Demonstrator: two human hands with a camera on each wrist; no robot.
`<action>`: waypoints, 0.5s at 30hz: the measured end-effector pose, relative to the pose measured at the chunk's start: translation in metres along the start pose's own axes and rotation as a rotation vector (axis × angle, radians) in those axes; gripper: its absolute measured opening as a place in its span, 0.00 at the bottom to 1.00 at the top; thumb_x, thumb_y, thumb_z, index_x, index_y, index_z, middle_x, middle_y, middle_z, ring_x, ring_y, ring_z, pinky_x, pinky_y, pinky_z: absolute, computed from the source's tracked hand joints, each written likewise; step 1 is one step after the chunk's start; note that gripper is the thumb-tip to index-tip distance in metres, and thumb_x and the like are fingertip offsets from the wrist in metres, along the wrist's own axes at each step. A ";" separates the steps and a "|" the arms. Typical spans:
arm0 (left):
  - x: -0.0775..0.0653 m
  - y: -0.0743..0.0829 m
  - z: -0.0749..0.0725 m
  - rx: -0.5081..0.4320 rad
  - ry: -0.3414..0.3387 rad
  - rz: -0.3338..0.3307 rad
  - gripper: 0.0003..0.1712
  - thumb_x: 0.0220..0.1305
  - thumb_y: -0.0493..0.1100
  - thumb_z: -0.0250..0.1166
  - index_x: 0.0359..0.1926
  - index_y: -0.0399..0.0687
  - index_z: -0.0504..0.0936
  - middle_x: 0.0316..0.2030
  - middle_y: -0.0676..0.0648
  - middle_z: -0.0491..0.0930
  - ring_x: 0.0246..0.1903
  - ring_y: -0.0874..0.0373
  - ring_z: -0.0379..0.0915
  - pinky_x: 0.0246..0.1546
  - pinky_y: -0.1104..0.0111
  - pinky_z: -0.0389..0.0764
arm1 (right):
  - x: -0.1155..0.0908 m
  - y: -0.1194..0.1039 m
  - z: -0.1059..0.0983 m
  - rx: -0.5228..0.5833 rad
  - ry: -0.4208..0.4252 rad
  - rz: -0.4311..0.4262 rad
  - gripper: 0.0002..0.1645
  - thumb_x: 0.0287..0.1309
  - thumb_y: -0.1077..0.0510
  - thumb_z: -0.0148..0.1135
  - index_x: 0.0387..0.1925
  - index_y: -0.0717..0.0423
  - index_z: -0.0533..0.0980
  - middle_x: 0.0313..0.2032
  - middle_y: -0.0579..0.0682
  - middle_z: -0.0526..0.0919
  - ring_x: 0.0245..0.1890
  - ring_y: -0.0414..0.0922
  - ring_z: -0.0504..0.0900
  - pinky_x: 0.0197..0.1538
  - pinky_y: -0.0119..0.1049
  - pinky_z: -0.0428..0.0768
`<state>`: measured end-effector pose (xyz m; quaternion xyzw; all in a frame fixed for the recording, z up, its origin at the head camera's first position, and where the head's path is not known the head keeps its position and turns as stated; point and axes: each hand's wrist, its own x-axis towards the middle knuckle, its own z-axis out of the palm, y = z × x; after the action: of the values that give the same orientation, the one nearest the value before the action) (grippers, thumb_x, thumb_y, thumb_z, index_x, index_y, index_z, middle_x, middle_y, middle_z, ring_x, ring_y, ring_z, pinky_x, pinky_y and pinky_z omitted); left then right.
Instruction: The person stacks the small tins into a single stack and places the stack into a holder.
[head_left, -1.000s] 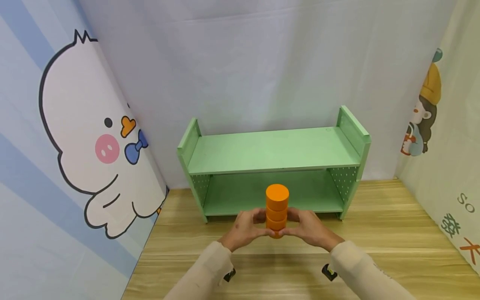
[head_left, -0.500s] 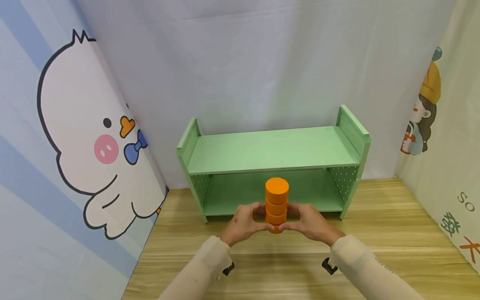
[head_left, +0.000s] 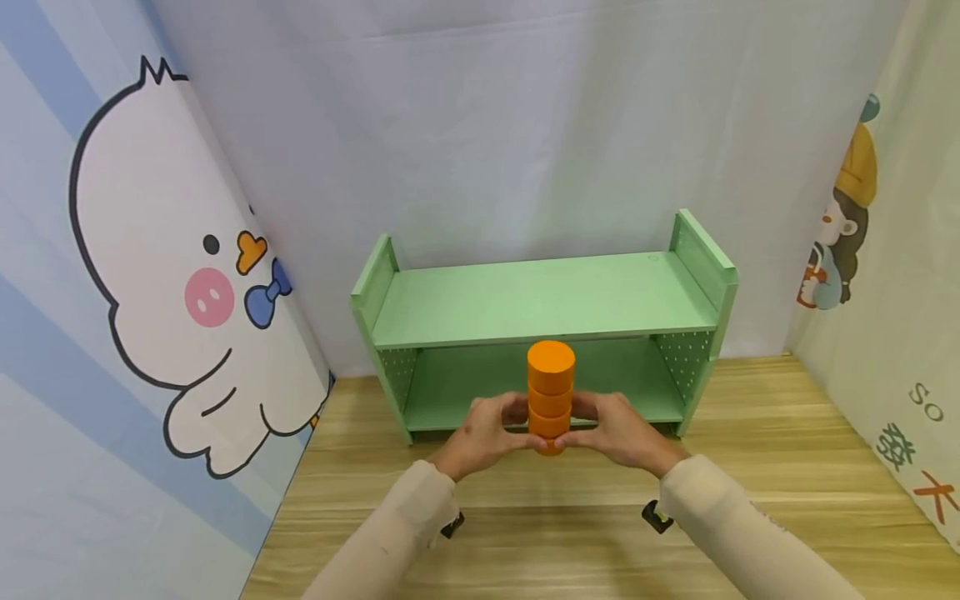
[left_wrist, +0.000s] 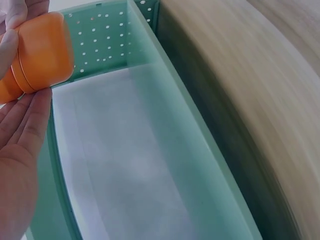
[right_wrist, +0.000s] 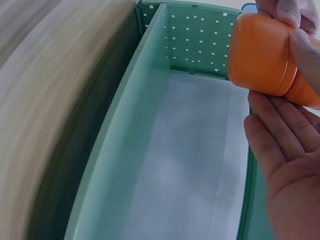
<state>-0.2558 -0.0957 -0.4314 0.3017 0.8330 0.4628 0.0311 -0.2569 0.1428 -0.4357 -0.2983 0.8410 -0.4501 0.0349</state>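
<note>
An orange stack of round, drum-shaped pieces [head_left: 551, 373] stands upright between both hands, raised in front of the green shelf. The left hand [head_left: 486, 432] grips its lower part from the left, thumb on the near side and fingers reaching behind. From the right, the right hand [head_left: 621, 432] holds it the same way, and the two thumbs almost meet near the bottom. The left wrist view shows the stack's smooth top piece [left_wrist: 47, 47] above the left fingers [left_wrist: 35, 117]. In the right wrist view the right fingers [right_wrist: 280, 125] lie along its far side.
Behind the hands stands a two-tier green shelf [head_left: 547, 300] with perforated side panels, on a wood-grain table [head_left: 780, 467]. A pale cloth wall [head_left: 525, 125] rises behind it. Printed panels with cartoon figures border the left and right.
Both hands have lifted the orange stack steadily higher, so its top now overlaps the shelf's upper front edge in the head view. The grip looks the same.
</note>
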 end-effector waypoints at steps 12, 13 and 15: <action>0.004 0.005 -0.011 0.022 0.014 0.047 0.31 0.56 0.41 0.76 0.60 0.38 0.77 0.56 0.45 0.82 0.52 0.55 0.81 0.54 0.65 0.82 | 0.008 -0.011 -0.010 -0.031 -0.001 -0.024 0.37 0.55 0.52 0.75 0.64 0.61 0.73 0.58 0.57 0.81 0.56 0.53 0.81 0.59 0.53 0.79; 0.004 0.005 -0.012 0.025 0.016 0.052 0.31 0.56 0.41 0.76 0.59 0.38 0.77 0.55 0.44 0.82 0.51 0.54 0.81 0.53 0.65 0.82 | 0.009 -0.012 -0.011 -0.036 0.000 -0.024 0.38 0.55 0.52 0.75 0.64 0.61 0.73 0.58 0.57 0.81 0.56 0.52 0.81 0.59 0.53 0.79; 0.005 0.006 -0.013 0.032 0.020 0.064 0.31 0.56 0.41 0.76 0.59 0.37 0.77 0.55 0.43 0.82 0.51 0.54 0.82 0.53 0.66 0.82 | 0.010 -0.014 -0.013 -0.043 0.000 -0.025 0.38 0.55 0.52 0.75 0.64 0.61 0.73 0.58 0.57 0.81 0.56 0.52 0.81 0.60 0.53 0.79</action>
<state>-0.2612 -0.1007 -0.4180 0.3239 0.8306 0.4530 0.0031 -0.2622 0.1409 -0.4151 -0.3095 0.8467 -0.4322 0.0227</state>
